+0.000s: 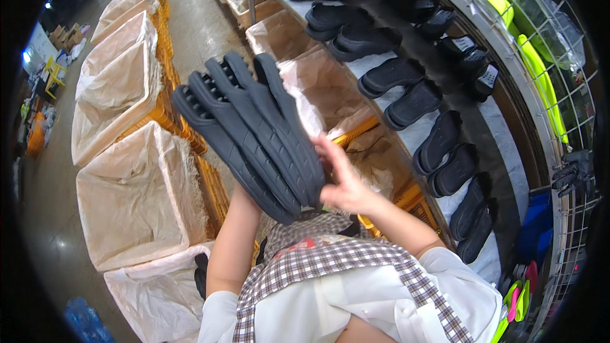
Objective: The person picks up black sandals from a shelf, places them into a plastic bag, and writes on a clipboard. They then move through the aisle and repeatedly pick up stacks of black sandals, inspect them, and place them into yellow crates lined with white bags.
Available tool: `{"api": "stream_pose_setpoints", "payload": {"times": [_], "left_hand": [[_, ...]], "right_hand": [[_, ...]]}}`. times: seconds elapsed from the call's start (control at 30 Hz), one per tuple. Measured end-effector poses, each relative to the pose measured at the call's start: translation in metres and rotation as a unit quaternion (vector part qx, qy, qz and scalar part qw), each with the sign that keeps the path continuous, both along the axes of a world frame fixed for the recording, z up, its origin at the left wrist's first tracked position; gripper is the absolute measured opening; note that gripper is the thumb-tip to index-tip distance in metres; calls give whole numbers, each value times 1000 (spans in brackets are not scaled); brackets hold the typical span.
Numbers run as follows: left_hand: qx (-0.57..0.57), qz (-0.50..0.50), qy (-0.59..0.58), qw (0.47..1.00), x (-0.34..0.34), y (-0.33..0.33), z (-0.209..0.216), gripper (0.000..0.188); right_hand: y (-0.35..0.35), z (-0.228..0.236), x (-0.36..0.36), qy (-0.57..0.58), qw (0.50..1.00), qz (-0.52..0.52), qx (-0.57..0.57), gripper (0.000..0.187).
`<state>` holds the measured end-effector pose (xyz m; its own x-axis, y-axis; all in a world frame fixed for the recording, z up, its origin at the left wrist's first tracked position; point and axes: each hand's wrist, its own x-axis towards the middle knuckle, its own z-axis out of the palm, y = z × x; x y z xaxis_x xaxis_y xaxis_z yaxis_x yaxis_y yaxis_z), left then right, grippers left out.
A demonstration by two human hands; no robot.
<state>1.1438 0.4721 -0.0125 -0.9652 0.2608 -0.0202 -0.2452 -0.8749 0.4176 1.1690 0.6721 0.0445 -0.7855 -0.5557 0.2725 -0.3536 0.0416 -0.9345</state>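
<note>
The stack of 4 slippers (254, 136) sits at the centre, held up between the two hands — the right hand (346, 184) touches its lower end at 4 o'clock, the left forearm (229, 248) rises under it at 6 o'clock. At 9 o'clock a row of lined crates (130, 194) runs toward 11 o'clock. At 2 o'clock the conveyor belt (502, 146) carries pairs of slippers (438, 143) — behind it, at 3 o'clock, a wire grid (572, 114).

We cannot see our left hand's grip, hidden behind the stack of dark slippers (254, 136); their heels vanish there too.
</note>
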Motion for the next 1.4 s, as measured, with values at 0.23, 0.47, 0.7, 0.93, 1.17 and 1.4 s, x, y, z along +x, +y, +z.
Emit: {"api": "stream_pose_setpoints", "payload": {"times": [0.23,0.47,0.7,0.93,1.17,1.4], "left_hand": [[123,-39,-9,992,16,20,1,53],[107,-41,-66,991,29,21,-2,53],[72,-36,-26,996,29,19,-2,52],[-21,24,10,999,22,14,-13,53],[-84,11,84,993,26,6,-23,51],[-98,-21,82,992,31,4,-28,55]], "right_hand": [[-6,-7,-11,-82,993,-70,-55,55],[-9,-11,-7,-111,988,-74,-81,51],[-14,-4,-1,-222,962,-44,-154,59],[-13,-6,-7,-248,963,-80,-68,82],[-4,-7,-1,-177,981,-76,-31,86],[3,-13,-7,-136,987,-34,-77,83]]}}
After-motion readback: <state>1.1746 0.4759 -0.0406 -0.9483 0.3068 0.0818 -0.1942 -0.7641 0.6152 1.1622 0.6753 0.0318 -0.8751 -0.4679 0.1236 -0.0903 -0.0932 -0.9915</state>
